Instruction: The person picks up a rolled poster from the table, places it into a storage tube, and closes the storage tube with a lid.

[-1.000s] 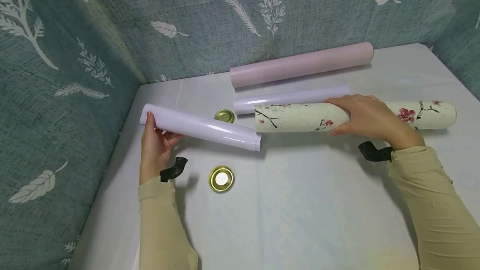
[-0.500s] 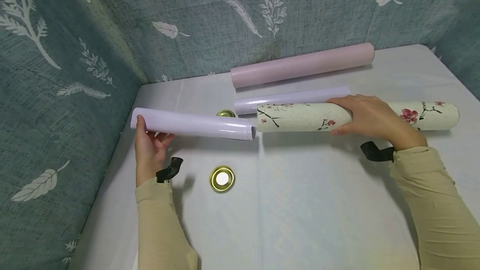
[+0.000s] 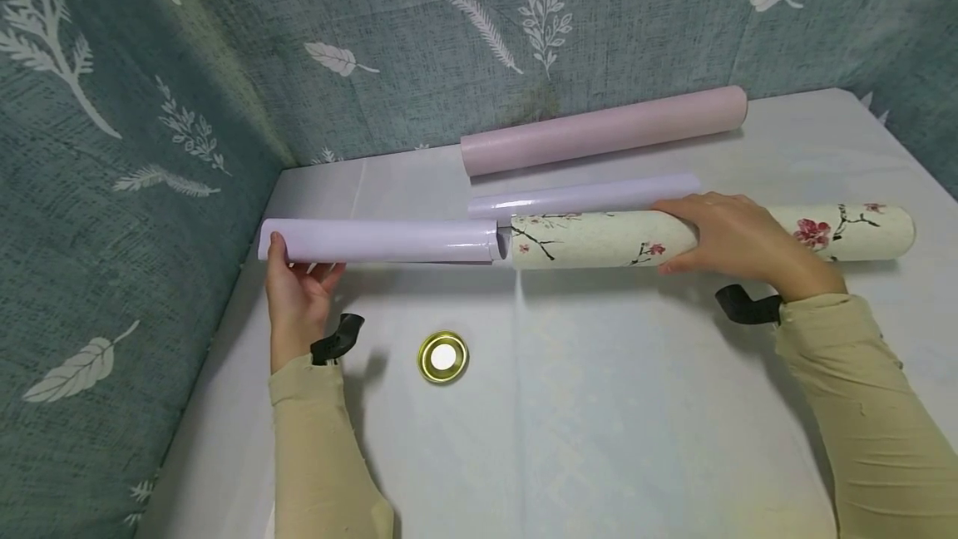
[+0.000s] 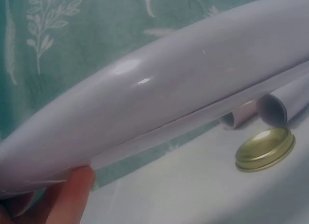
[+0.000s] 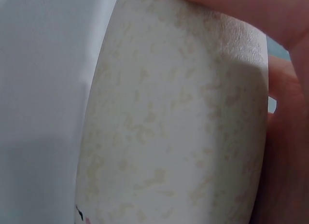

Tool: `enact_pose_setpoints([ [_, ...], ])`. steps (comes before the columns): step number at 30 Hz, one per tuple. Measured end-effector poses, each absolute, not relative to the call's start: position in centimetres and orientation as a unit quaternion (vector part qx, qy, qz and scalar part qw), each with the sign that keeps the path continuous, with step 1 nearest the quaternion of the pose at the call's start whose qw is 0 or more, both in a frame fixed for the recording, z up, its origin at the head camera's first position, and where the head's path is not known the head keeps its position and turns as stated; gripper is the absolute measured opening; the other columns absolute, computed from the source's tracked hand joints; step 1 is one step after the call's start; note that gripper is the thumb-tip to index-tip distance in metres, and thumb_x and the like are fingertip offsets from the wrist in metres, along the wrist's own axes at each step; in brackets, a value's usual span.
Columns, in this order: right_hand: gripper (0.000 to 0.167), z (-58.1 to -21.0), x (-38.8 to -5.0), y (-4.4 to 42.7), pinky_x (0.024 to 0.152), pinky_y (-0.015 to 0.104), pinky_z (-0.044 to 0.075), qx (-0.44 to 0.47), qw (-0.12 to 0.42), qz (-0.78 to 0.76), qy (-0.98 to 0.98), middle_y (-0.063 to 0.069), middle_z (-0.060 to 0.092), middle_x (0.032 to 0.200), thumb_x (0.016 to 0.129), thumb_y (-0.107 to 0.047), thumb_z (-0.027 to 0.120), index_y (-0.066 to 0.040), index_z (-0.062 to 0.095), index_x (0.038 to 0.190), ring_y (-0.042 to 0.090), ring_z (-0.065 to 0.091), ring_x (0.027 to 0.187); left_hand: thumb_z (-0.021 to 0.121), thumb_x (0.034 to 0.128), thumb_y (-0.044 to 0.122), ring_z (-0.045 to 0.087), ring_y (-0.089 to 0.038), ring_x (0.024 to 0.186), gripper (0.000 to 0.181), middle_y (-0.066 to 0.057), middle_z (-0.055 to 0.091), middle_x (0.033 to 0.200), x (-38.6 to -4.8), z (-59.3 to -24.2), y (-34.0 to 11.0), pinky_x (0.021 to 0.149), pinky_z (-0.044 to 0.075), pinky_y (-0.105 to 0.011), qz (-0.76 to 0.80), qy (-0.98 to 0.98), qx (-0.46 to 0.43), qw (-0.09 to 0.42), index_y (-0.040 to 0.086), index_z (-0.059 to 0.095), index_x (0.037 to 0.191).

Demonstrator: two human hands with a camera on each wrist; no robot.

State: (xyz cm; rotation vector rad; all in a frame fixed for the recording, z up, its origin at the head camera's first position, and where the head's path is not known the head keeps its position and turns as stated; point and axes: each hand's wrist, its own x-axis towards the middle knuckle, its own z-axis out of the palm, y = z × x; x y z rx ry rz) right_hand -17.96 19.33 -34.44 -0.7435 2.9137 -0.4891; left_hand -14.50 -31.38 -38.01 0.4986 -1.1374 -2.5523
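Our left fingers [image 4: 75,192] pinch white roll [image 3: 382,240], just left of floral roll [image 3: 591,241] our right fingers [image 3: 679,260] grip.

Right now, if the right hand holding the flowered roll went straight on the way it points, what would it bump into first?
Past the flowered roll it holds, the right hand would probably meet the white roll lying behind; heights are unclear, so it might pass above.

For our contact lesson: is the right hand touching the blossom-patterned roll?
Touching: the head view shows the right hand gripping the blossom-patterned roll, spanning it from above.
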Motion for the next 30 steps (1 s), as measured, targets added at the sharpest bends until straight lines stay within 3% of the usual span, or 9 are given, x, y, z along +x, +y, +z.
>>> enact_pose_setpoints([
  [30, 0.08, -35.04, -17.93, 18.41, 0.087, 0.049, 0.03, -0.257, 0.034, -0.161, 0.952, 0.005, 0.05, 0.125, 0.061, -0.049, 0.076, -0.019, 0.046, 0.13, 0.026, 0.044, 0.113, 0.063, 0.0806, 0.039, 0.051, -0.032, 0.104, 0.058, -0.012, 0.037, 0.123, -14.82, -37.44, -30.55, 0.076, 0.047, -0.045, -0.904, -0.383, 0.144, 0.128, 0.019, 0.036, 0.128],
])
